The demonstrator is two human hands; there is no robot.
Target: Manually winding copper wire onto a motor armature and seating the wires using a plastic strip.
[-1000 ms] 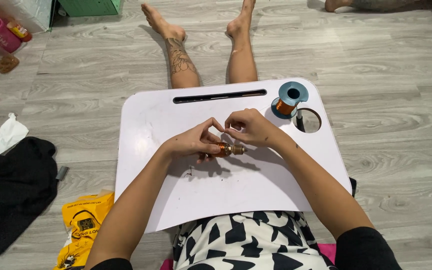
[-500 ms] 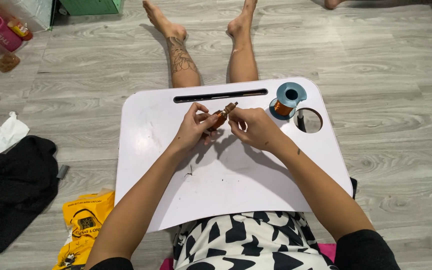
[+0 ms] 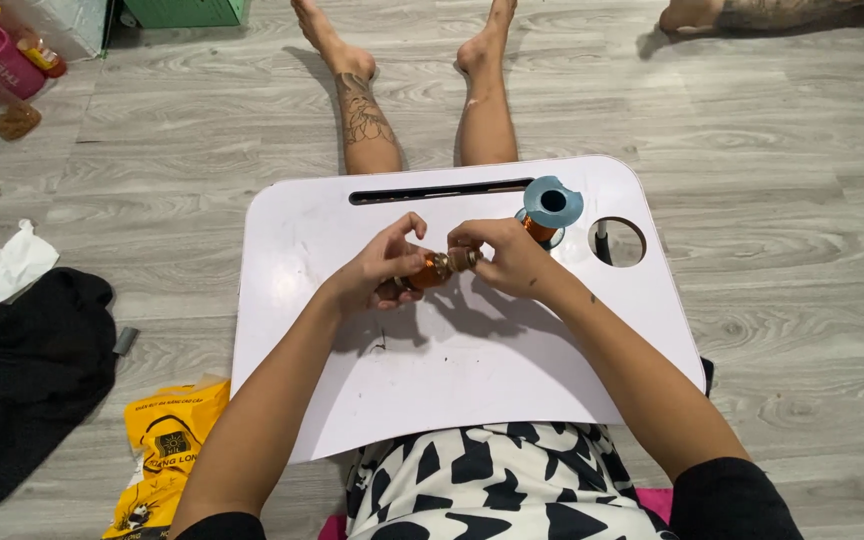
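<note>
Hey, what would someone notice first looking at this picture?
Probably the two hands meeting over the middle of the white lap tray: the left hand and right hand both pinch a small coppery coil between them. Just behind the right hand stands a blue spool of copper wire, and a yellow bag lies on the floor at left.

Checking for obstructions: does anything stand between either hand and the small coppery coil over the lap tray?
Nothing visible does. Left hand and right hand both already grip the coppery coil between them, above the white tray.
</note>
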